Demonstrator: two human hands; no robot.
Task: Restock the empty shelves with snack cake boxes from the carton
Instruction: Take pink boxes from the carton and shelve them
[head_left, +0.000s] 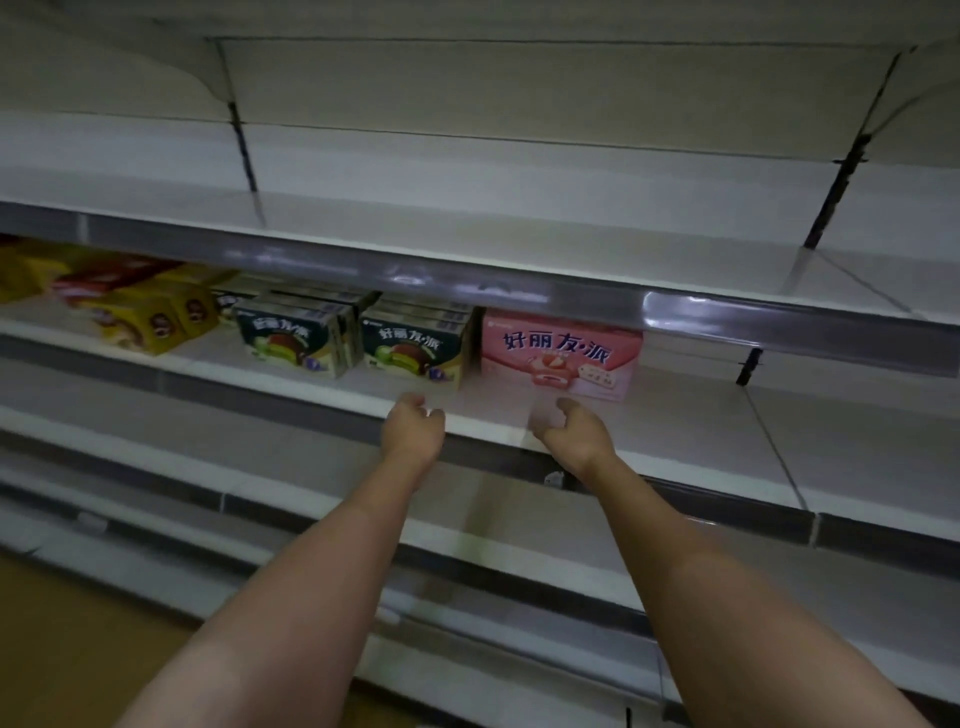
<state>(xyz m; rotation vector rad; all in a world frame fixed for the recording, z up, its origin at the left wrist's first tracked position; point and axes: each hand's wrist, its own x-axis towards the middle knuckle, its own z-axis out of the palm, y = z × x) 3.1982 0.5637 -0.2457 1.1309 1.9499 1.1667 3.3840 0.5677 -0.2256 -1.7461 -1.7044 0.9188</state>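
Observation:
A pink snack cake box (558, 353) stands on the middle shelf (701, 431), face forward. To its left stand two stacks of dark green snack cake boxes (410, 345) (296, 338). My left hand (413, 431) hovers at the shelf's front edge, below the green boxes, fingers curled and empty. My right hand (574, 431) is just in front of the pink box, fingers apart, holding nothing and not touching it. The carton is out of view.
Yellow and red snack boxes (150, 312) lie further left on the same shelf. The upper shelf (519, 234) is bare, with a grey price rail along its front. Lower shelves (519, 519) show below my arms. Brown floor (67, 649) at bottom left.

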